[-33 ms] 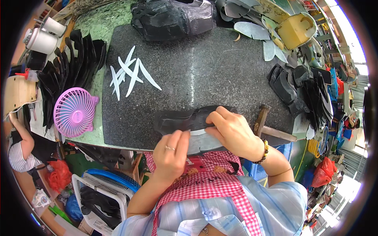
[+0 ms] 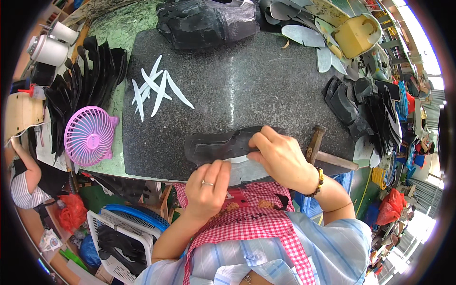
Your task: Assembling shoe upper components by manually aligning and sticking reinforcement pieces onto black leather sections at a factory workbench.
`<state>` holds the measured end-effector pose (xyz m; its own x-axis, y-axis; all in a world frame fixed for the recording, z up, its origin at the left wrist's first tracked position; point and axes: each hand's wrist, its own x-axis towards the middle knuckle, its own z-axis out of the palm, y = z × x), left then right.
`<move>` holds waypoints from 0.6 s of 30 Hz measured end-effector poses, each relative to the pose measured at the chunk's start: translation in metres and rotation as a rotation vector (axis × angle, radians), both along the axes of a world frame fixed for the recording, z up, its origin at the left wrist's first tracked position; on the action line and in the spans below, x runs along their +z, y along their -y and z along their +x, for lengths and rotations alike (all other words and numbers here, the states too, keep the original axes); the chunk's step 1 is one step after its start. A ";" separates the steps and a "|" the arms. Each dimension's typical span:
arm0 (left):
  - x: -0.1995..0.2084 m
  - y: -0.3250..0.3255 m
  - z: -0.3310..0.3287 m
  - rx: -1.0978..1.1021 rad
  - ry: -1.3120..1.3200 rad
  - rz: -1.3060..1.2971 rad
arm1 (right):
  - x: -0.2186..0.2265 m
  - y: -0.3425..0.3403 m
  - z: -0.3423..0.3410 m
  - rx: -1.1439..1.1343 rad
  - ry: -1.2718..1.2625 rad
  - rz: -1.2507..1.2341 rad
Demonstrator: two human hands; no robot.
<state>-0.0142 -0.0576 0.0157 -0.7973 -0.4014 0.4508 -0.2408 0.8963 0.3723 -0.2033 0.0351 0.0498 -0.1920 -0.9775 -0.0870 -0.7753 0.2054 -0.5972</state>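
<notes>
At the near edge of the dark work slab lies a flat black shoe upper piece [image 2: 213,145] with a wavy edge. A grey lining section [image 2: 244,172] hangs toward me, and a narrow white strip [image 2: 239,160] runs along the seam between them. My left hand [image 2: 206,187] is closed, its fingertips pressed on the left end of the strip. At the right end my right hand [image 2: 280,156] pinches the piece between thumb and bent fingers. Just right of it lies a hammer [image 2: 332,160] with a wooden handle. The undersides of the fingertips are hidden.
Loose white curved strips [image 2: 161,90] lie on the slab's left. A pink fan [image 2: 92,135] and black pieces [image 2: 90,76] stand beyond. A black bundle [image 2: 209,26] is at the back, a yellow container [image 2: 357,37] and more black pieces [image 2: 344,107] at right.
My left hand has shifted slightly nearer to me and rightward along the strip. My right hand and the upper piece have hardly moved.
</notes>
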 end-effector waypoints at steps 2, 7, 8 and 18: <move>0.002 -0.005 0.005 -0.027 0.068 -0.017 | 0.000 0.002 -0.002 -0.022 -0.006 0.013; 0.013 -0.023 0.009 -0.070 0.373 -0.046 | -0.011 0.001 -0.027 -0.180 0.296 0.031; 0.012 -0.027 0.008 -0.063 0.373 -0.054 | -0.004 0.005 -0.034 -0.299 0.525 0.090; -0.008 -0.048 0.007 0.007 0.301 -0.032 | 0.034 0.023 0.017 0.288 -0.296 -0.191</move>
